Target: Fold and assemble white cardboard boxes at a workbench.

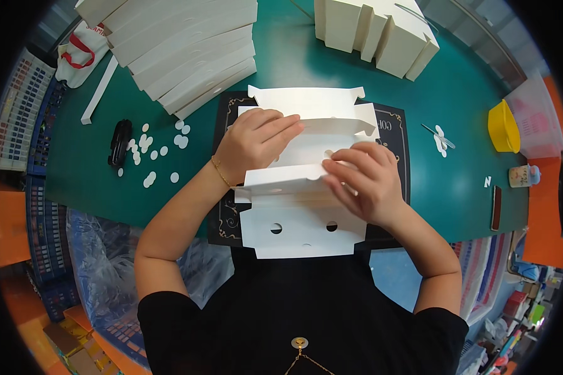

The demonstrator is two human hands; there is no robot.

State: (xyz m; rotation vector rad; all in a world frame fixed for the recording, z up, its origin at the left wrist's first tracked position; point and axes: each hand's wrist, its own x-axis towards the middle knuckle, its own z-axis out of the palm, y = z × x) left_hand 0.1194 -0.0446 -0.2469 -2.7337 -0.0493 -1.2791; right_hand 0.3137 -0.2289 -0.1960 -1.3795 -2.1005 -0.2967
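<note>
A partly folded white cardboard box (303, 219) lies on a black board with gold ornament (393, 128) in front of me. Its near panel has two round holes; its other panels stand up at angles. My left hand (256, 139) curls over the box's left side, fingers together and thumb hidden. On the right, my right hand (370, 178) has bent fingers around the raised middle panel's right end. A small pale piece (328, 154) shows by its index fingertip; whether it is loose I cannot tell.
Stacked white boxes (194, 53) stand far left, more folded cartons (375, 31) far right. White discs (164, 150) lie beside a black stapler-like tool (119, 144). At right are a thin tool (438, 135) on discs, a yellow tub (503, 127), and a small bottle (524, 175).
</note>
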